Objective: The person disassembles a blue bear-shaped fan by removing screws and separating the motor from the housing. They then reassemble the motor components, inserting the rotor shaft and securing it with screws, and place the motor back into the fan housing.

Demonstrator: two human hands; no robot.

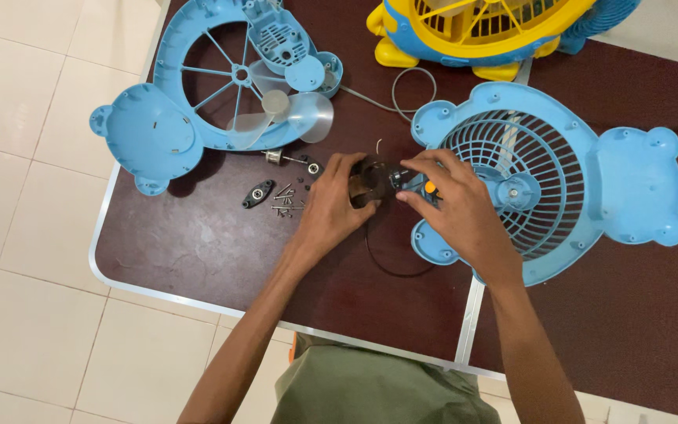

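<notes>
My left hand (331,208) grips a small dark fan motor (372,182) over the brown table (198,243). My right hand (457,208) pinches the motor's other side, with a small orange-handled tool (430,188) showing between its fingers. A thin black wire (390,267) loops down from the motor. A blue bear-shaped fan grille (582,177) lies just right of my hands. To the left rests the blue rear fan shell (174,110) with a clear blade (300,114) on it.
Several loose screws (286,206), a black bracket (258,193) and a metal shaft (284,159) lie left of my hands. A yellow and blue fan (472,31) stands at the far edge. A grey cable (402,90) curls between the shells. Tiled floor surrounds the table.
</notes>
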